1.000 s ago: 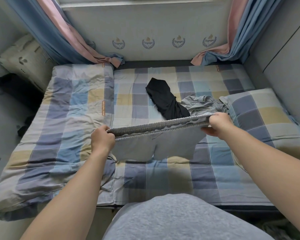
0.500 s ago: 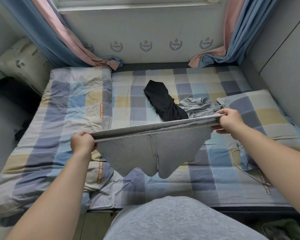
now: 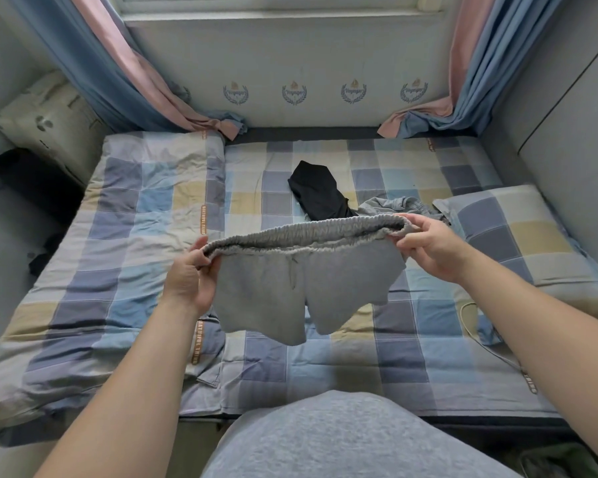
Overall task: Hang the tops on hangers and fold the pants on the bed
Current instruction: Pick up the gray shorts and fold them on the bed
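While both hands pinch the ends of the elastic waistband (image 3: 304,232), left hand (image 3: 190,281) on one side and right hand (image 3: 428,250) on the other, they've come closer together than half a second back, so the band that was pulled taut now bows open in a loose loop. The grey shorts (image 3: 308,288) hang in the air over the checked bed (image 3: 325,367), legs dangling, so I'd guess the actual fold hasn't started. A black garment (image 3: 320,194) and a crumpled grey one (image 3: 390,205) wait further back.

place: home bedroom | bed (image 3: 325,367) with checked sheet at 6 | pillow (image 3: 518,236) at 3 | curtains (image 3: 118,70) and window sill (image 3: 290,15) at 12
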`<state>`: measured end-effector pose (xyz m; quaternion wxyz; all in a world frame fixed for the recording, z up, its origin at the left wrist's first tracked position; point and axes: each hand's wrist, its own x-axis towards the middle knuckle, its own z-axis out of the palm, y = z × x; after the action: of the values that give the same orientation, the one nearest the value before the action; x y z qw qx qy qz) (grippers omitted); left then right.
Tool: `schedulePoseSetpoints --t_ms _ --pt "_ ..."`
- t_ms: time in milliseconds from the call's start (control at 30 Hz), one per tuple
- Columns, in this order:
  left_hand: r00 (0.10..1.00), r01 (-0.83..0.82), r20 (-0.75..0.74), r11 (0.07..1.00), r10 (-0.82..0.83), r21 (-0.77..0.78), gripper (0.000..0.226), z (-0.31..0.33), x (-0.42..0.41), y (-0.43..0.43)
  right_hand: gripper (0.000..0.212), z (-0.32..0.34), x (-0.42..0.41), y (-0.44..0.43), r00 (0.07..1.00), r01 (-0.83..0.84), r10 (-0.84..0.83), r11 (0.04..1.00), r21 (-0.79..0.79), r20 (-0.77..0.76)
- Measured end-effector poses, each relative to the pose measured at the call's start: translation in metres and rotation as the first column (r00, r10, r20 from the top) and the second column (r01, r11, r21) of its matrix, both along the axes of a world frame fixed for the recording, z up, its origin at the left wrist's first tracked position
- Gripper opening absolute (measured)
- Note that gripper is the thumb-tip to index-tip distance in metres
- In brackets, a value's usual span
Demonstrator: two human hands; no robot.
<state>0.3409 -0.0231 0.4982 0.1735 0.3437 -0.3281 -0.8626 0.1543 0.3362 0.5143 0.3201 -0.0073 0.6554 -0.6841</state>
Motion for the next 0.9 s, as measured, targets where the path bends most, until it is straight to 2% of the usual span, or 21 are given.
schedulePoseSetpoints --t_ms 67,133,167,200,267,333,367,400,433,467,533,600,667,700,767,833,900 --pt "0.999 0.044 -0.023 0.994 -0.047 -0.097 0.056 -0.004 -0.001 0.004 0.049 -0.004 0.003 -0.003 0.979 0.023 0.019 0.978 0.207 -0.202" --pt "0.994 0.068 0.107 0.935 -0.033 -0.347 0.051 -0.011 0.001 0.006 0.026 -0.007 0.003 -0.004 0.926 0.103 0.044 0.926 0.363 -0.376" --pt "0.98 0.107 0.2 0.843 0.001 -0.528 0.039 -0.014 0.004 0.004 0.014 -0.009 0.002 -0.004 0.901 0.129 0.062 0.907 0.4 -0.43" --pt "0.96 0.172 0.276 0.709 0.034 -0.685 0.025 -0.017 0.006 0.002 0.005 -0.01 0.002 -0.004 0.872 0.155 0.087 0.885 0.44 -0.483" --pt "0.924 0.298 0.375 0.475 0.074 -0.828 0.005 -0.022 0.011 -0.004 0.007 -0.013 0.0 -0.002 0.782 0.25 0.143 0.82 0.515 -0.607" --pt "0.881 0.384 0.449 0.329 0.148 -0.863 0.024 -0.026 0.013 -0.011 0.01 -0.01 -0.003 0.002 0.731 0.31 0.161 0.787 0.533 -0.663" --pt "0.862 0.411 0.472 0.291 0.184 -0.864 0.028 -0.026 0.013 -0.013 0.011 -0.007 -0.003 0.003 0.747 0.295 0.151 0.797 0.527 -0.647" --pt "0.857 0.422 0.483 0.293 0.18 -0.858 0.028 -0.024 0.012 -0.013 0.014 -0.005 -0.002 0.002 0.78 0.263 0.137 0.813 0.52 -0.61" --pt "0.877 0.389 0.461 0.365 0.134 -0.846 0.026 -0.021 0.01 -0.012 0.017 -0.002 -0.002 0.002 0.81 0.242 0.123 0.821 0.517 -0.574" --pt "0.908 0.326 0.411 0.488 0.076 -0.81 0.023 -0.017 0.007 -0.009 0.02 0.0 -0.002 0.0 0.828 0.242 0.108 0.817 0.523 -0.551" --pt "0.93 0.245 0.366 0.699 0.026 -0.672 0.02 -0.01 -0.001 -0.003 0.025 0.001 -0.003 -0.004 0.858 0.268 0.057 0.799 0.539 -0.511" --pt "0.907 0.211 0.419 0.837 0.025 -0.506 0.017 -0.007 -0.01 0.001 0.026 0.003 -0.003 -0.012 0.895 0.283 -0.013 0.789 0.546 -0.446" --pt "0.879 0.181 0.477 0.935 -0.015 -0.305 0.017 -0.004 -0.016 0.007 0.019 0.006 0.001 -0.02 0.935 0.251 -0.069 0.82 0.514 -0.347" --pt "0.873 0.182 0.485 0.955 -0.049 -0.232 0.021 -0.002 -0.019 0.011 0.017 0.01 0.004 -0.025 0.954 0.227 -0.095 0.849 0.477 -0.284" --pt "0.878 0.216 0.466 0.958 -0.107 -0.188 0.03 0.004 -0.021 0.021 0.011 0.021 0.015 -0.035 0.984 0.138 -0.077 0.905 0.403 -0.162" --pt "0.899 0.268 0.409 0.936 -0.158 -0.229 0.029 0.013 -0.023 0.035 0.008 0.034 0.027 -0.045 0.991 0.003 0.043 0.935 0.354 -0.123" --pt "0.921 0.327 0.317 0.889 -0.224 -0.321 0.021 0.027 -0.024 0.051 0.015 0.047 0.039 -0.056 0.977 -0.109 0.158 0.948 0.298 -0.146"
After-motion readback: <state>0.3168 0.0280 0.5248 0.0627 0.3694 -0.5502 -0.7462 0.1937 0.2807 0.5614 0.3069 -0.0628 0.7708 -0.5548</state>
